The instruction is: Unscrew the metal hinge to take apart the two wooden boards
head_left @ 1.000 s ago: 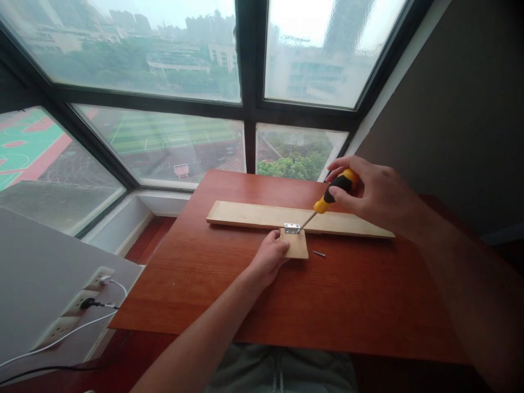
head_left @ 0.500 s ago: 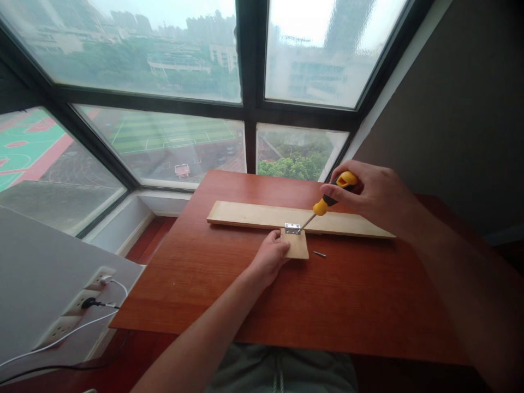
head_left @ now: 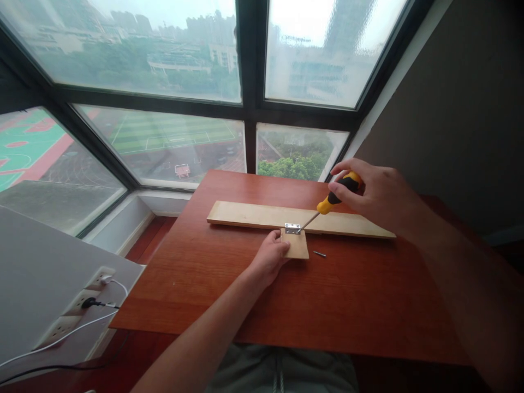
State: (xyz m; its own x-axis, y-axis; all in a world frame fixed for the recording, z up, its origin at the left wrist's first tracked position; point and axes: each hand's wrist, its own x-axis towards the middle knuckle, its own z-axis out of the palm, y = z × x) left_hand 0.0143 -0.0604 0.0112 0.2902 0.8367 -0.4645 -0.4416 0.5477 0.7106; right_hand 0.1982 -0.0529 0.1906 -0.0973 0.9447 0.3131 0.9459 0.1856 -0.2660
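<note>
A small wooden board [head_left: 298, 249] is gripped at its left edge by my left hand [head_left: 271, 255], thumb on top. A silver metal hinge [head_left: 292, 228] lies along the far edge of that board and meets a long pale plank [head_left: 254, 214] behind it. My right hand [head_left: 366, 188] holds a yellow and black screwdriver [head_left: 334, 195], tilted down to the left. Its tip touches the right end of the hinge's near leaf; the screw head under it is too small to make out. A loose screw [head_left: 320, 254] lies just right of the small board.
All of this rests on a reddish-brown wooden table [head_left: 196, 273]. Large dark-framed windows [head_left: 250, 112] stand beyond its far edge. At the lower left, wall sockets [head_left: 82, 302] hold plugs with white and black cables [head_left: 61, 334].
The screwdriver handle has shifted slightly right and turned in my right hand, whose fingers have loosened and spread a little. My left hand, the boards and the loose screw stay put.
</note>
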